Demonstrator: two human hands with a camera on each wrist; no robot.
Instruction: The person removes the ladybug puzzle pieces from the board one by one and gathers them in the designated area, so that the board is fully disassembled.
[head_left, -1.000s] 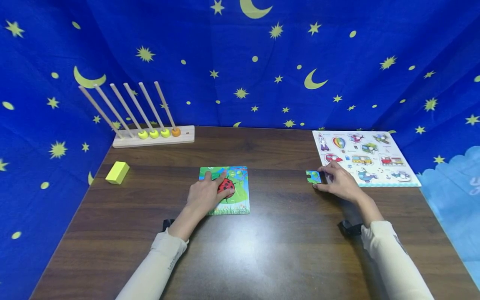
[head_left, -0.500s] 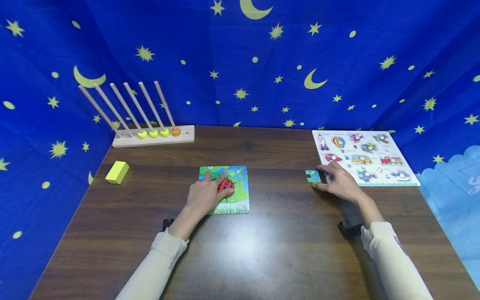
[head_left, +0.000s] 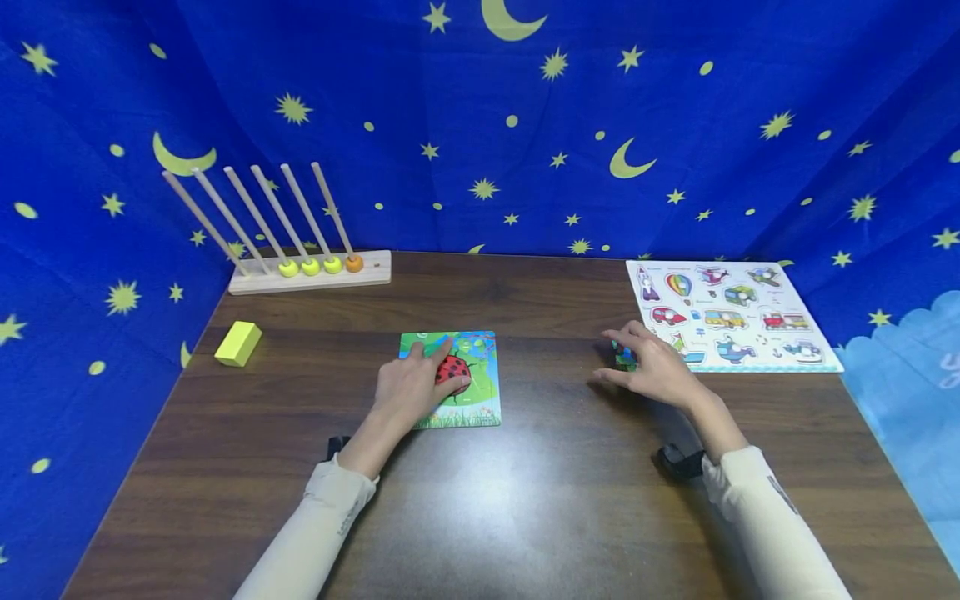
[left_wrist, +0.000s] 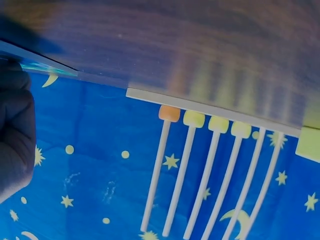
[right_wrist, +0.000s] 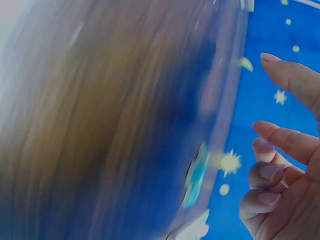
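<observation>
So your right hand [head_left: 656,367] has just slid left over the small puzzle piece [head_left: 623,358]; a half second ago its fingertips sat at the right edge. Fingers are spread and nothing's gripped, so that piece is loose on the table [head_left: 525,467] between them. Your left hand [head_left: 408,387] hasn't budged, relaxed fingers resting on the ladybug puzzle [head_left: 472,402].

Count: one piece, one puzzle, one vehicle board [head_left: 750,302] beyond your right hand; beyond your left, one yellow block [head_left: 238,343], six pegs [head_left: 333,212], three yellow beads [head_left: 311,267], one orange bead [head_left: 354,263].
</observation>
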